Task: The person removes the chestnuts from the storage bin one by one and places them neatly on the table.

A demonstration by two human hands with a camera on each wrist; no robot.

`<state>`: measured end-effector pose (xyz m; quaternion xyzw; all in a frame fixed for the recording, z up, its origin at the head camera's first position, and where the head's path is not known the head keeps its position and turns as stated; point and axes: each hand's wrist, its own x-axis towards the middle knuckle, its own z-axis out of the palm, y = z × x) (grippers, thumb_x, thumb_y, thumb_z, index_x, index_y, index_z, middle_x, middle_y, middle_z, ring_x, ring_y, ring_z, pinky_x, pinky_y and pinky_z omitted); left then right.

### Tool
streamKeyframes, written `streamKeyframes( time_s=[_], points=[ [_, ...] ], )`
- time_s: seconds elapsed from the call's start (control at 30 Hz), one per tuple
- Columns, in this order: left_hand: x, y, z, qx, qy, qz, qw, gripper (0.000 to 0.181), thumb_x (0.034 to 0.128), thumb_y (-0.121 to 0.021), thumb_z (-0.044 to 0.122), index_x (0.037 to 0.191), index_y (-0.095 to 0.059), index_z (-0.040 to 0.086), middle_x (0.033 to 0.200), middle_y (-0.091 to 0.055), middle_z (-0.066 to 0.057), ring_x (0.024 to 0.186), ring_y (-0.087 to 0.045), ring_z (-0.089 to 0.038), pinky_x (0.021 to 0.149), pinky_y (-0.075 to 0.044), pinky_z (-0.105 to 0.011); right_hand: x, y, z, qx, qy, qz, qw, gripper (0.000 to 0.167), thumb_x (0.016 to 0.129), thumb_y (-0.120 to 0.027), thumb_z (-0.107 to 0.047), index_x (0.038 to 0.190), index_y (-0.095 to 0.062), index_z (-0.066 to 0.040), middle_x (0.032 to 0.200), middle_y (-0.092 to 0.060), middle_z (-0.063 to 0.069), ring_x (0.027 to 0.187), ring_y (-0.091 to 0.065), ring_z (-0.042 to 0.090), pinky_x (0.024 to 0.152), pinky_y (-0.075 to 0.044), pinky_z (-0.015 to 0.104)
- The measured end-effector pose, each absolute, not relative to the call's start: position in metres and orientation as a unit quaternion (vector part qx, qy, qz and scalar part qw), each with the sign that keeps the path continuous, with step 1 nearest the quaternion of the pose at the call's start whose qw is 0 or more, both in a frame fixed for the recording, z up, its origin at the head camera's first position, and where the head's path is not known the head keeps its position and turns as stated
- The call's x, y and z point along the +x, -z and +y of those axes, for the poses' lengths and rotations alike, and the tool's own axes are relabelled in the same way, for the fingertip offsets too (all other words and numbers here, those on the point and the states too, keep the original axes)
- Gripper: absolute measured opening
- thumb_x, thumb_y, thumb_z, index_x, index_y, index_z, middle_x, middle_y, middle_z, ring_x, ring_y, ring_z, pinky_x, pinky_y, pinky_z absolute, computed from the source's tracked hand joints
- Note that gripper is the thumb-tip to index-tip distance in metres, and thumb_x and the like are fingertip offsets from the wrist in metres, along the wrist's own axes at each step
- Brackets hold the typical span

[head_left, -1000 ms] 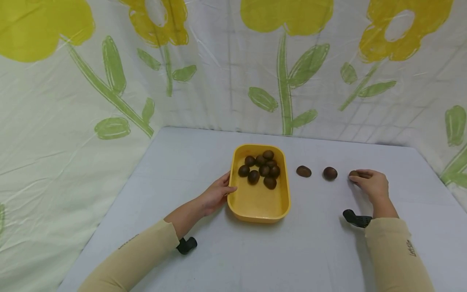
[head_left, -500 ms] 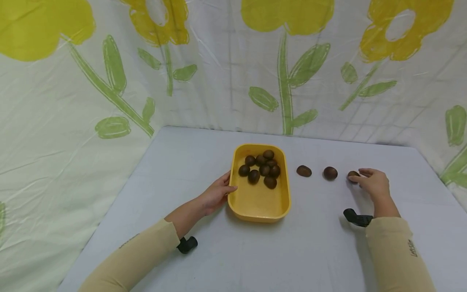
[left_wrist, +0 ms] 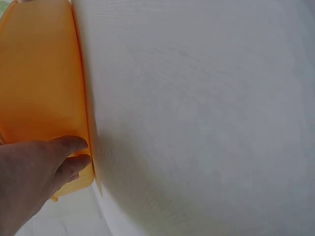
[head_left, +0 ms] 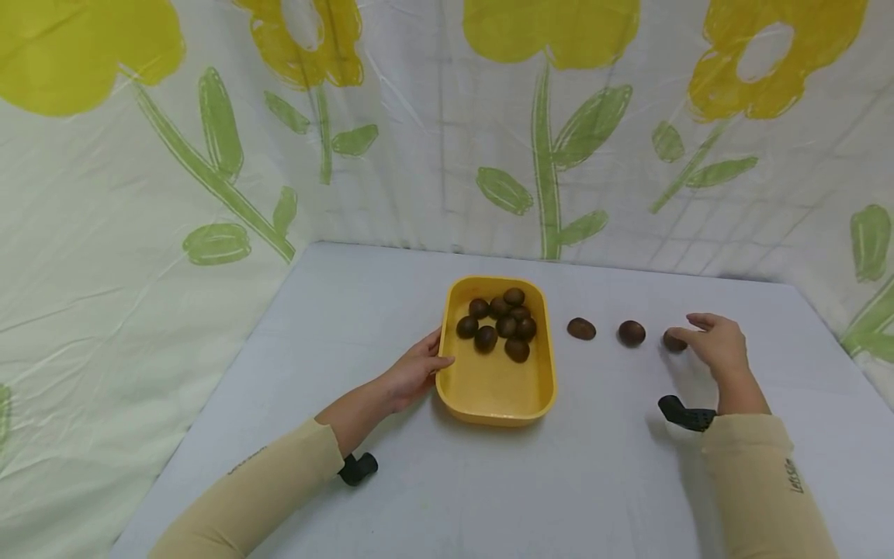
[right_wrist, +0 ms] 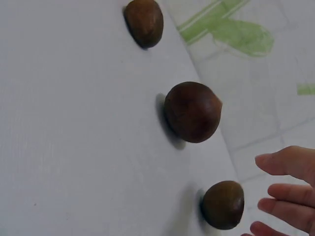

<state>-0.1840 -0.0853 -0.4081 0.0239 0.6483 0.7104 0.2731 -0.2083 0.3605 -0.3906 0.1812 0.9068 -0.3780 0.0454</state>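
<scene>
My left hand (head_left: 410,376) grips the left rim of a yellow plastic tray (head_left: 494,390), thumb over the edge and fingers against the outer wall. Several brown chestnuts (head_left: 485,338) lie inside, mostly toward its far end. Right of the tray, three more form a row on the table: a flattish chestnut (head_left: 581,328), a rounder chestnut (head_left: 632,333) and a rightmost chestnut (head_left: 673,340). My right hand (head_left: 721,343) is beside that last one, fingers spread and holding nothing. In the right wrist view, a small gap separates the fingertips (right_wrist: 266,162) from the rightmost chestnut (right_wrist: 223,205).
A white cloth-like cover lies over the table (head_left: 447,481). Behind it hangs a curtain (head_left: 419,155) printed with yellow flowers. Black wrist cameras (head_left: 687,415) sit near both sleeves, low over the table.
My right hand has let go of the rightmost chestnut, and its fingers have spread and drawn slightly back to the right. The left hand and tray have stayed still.
</scene>
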Motion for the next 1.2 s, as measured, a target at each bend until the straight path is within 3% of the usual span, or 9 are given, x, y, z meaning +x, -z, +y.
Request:
streamKeyframes(
  time_s=[0.27, 0.43, 0.5, 0.57, 0.67, 0.77, 0.97, 1.2],
  points=[
    [-0.183, 0.408, -0.085, 0.015, -0.713, 0.647, 0.271, 0.064, 0.0973, -0.042, 0.007, 0.151, -0.009, 0.016, 0.157, -0.015, -0.003, 0.140, -0.028, -0.024, 0.112, -0.029, -0.043, -0.214, 0.371, 0.349, 0.147, 0.410, 0.900, 0.023, 0.073, 0.090, -0.055, -0.041, 0.142, -0.030, 0.004, 0.148, -0.027, 0.027, 0.131, -0.031, 0.048, 0.100, -0.031, 0.064],
    [-0.183, 0.407, -0.085, 0.017, -0.712, 0.647, 0.272, 0.064, 0.0973, -0.042, 0.006, 0.151, -0.009, 0.015, 0.157, -0.015, -0.004, 0.139, -0.029, -0.025, 0.112, -0.029, -0.044, -0.219, 0.362, 0.336, 0.147, 0.463, 0.872, 0.055, 0.078, 0.088, -0.058, -0.045, 0.146, -0.026, -0.003, 0.152, -0.021, 0.021, 0.128, -0.038, 0.044, 0.103, -0.026, 0.065],
    [-0.183, 0.407, -0.085, 0.019, -0.711, 0.647, 0.273, 0.064, 0.0974, -0.041, 0.006, 0.151, -0.008, 0.015, 0.157, -0.015, -0.004, 0.139, -0.029, -0.025, 0.112, -0.029, -0.044, -0.221, 0.357, 0.328, 0.135, 0.479, 0.865, 0.065, 0.079, 0.086, -0.060, -0.046, 0.146, -0.028, -0.005, 0.152, -0.024, 0.019, 0.118, -0.054, 0.033, 0.104, -0.031, 0.059],
    [-0.183, 0.407, -0.085, 0.015, -0.712, 0.646, 0.274, 0.064, 0.0973, -0.042, 0.006, 0.151, -0.009, 0.015, 0.157, -0.015, -0.004, 0.139, -0.030, -0.025, 0.112, -0.029, -0.044, -0.224, 0.351, 0.319, 0.114, 0.488, 0.863, 0.071, 0.078, 0.086, -0.061, -0.046, 0.144, -0.031, -0.005, 0.151, -0.028, 0.019, 0.104, -0.062, 0.012, 0.102, -0.041, 0.047],
    [-0.183, 0.407, -0.085, 0.016, -0.711, 0.647, 0.274, 0.064, 0.0973, -0.042, 0.006, 0.151, -0.009, 0.015, 0.157, -0.015, -0.004, 0.139, -0.029, -0.024, 0.112, -0.029, -0.044, -0.228, 0.344, 0.305, 0.069, 0.490, 0.867, 0.064, 0.073, 0.087, -0.061, -0.043, 0.141, -0.036, -0.002, 0.145, -0.035, 0.020, 0.083, -0.051, -0.015, 0.088, -0.052, 0.025],
    [-0.184, 0.406, -0.085, 0.013, -0.710, 0.649, 0.273, 0.064, 0.0973, -0.042, 0.007, 0.151, -0.009, 0.016, 0.157, -0.015, -0.003, 0.139, -0.029, -0.024, 0.112, -0.029, -0.043, -0.231, 0.338, 0.290, 0.034, 0.490, 0.869, 0.068, 0.070, 0.087, -0.062, -0.040, 0.140, -0.038, -0.001, 0.144, -0.037, 0.020, 0.086, -0.053, -0.012, 0.081, -0.053, 0.019],
    [-0.184, 0.407, -0.085, 0.019, -0.707, 0.653, 0.272, 0.064, 0.0975, -0.042, 0.007, 0.151, -0.008, 0.015, 0.157, -0.014, -0.005, 0.139, -0.030, -0.026, 0.111, -0.030, -0.044, -0.237, 0.327, 0.261, 0.006, 0.476, 0.875, 0.088, 0.067, 0.087, -0.064, -0.037, 0.139, -0.040, -0.002, 0.143, -0.041, 0.018, 0.110, -0.055, 0.018, 0.087, -0.052, 0.028],
    [-0.185, 0.410, -0.086, 0.021, -0.705, 0.657, 0.268, 0.063, 0.0975, -0.041, 0.007, 0.151, -0.008, 0.014, 0.157, -0.015, -0.006, 0.139, -0.031, -0.026, 0.111, -0.030, -0.044, -0.240, 0.318, 0.226, -0.035, 0.492, 0.862, 0.113, 0.060, 0.087, -0.065, -0.029, 0.137, -0.044, -0.003, 0.141, -0.044, 0.016, 0.118, -0.053, 0.029, 0.088, -0.052, 0.032]
  ],
)
